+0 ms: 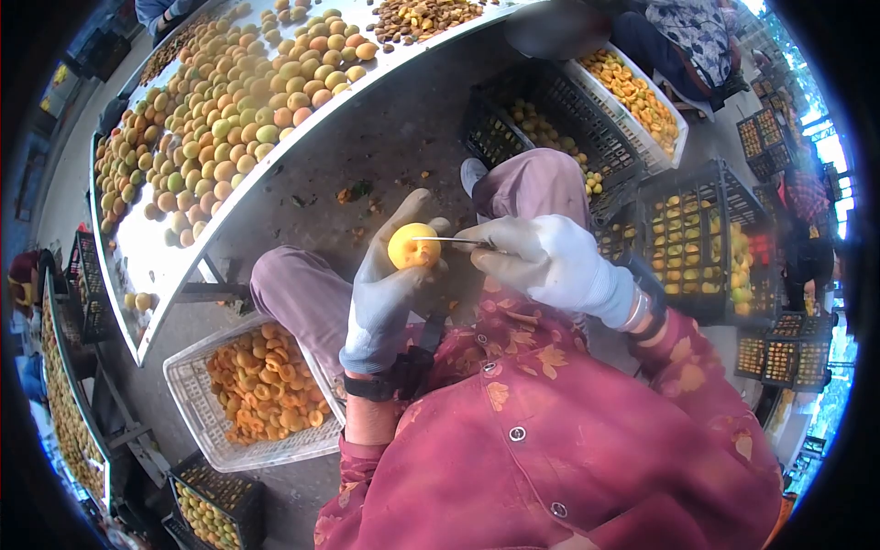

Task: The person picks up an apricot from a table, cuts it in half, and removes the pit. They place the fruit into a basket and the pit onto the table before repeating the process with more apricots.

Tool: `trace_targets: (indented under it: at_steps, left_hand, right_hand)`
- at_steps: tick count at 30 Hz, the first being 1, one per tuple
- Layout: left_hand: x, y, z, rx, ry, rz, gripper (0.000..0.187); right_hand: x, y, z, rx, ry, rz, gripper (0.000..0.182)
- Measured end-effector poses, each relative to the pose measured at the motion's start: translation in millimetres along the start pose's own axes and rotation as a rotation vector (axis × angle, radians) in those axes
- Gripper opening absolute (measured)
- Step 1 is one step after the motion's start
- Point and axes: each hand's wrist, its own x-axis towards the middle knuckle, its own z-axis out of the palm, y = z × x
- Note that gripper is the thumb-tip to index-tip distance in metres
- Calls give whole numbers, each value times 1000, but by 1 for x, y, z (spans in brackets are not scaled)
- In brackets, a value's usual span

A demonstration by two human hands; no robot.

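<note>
In my gloved left hand (390,275) I hold a yellow apricot (412,246), fingers curled round its side and back. My gloved right hand (550,261) grips a small thin-bladed knife (449,239), its handle mostly hidden in the fingers. The blade points left and its tip meets the apricot's face near the middle. Both hands are raised in front of my red patterned shirt, above the gap between my knees. Down by my left leg is a white crate (206,412) with many halved apricots (266,385) in it.
A metal table (151,266) to the upper left carries many whole apricots (220,137) and a pile of pits (422,18). Black crates (697,238) of fruit stand on my right. Another white crate (674,151) holds cut fruit, near a seated person (683,46).
</note>
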Motion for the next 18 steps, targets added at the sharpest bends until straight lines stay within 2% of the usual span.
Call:
trace_targets:
  at_steps: [2,4,9,12,14,15,18]
  left_hand:
    - [-1,0,-2,-16,-58,-22,80]
    - [-3,3,-3,-11,-65,-51,81]
    - [-2,7,-4,16,-141,-90,87]
    - [-2,8,-5,30,-125,-141,81]
    - [-2,5,-11,-1,-194,-159,70]
    - [-3,1,-11,-1,-195,-160,70]
    - [-3,-7,-14,11,-115,-133,61]
  right_hand:
    - [4,2,-4,-65,-47,-57,21]
    - [7,3,-8,12,-73,33,17]
    - [13,5,-20,-3,-177,78,15]
    - [16,1,-26,-63,-211,95,14]
    - [15,2,-28,-98,-227,99,14]
    - [14,5,-28,-92,-225,77,10]
    - [11,3,-26,-91,-234,94,14]
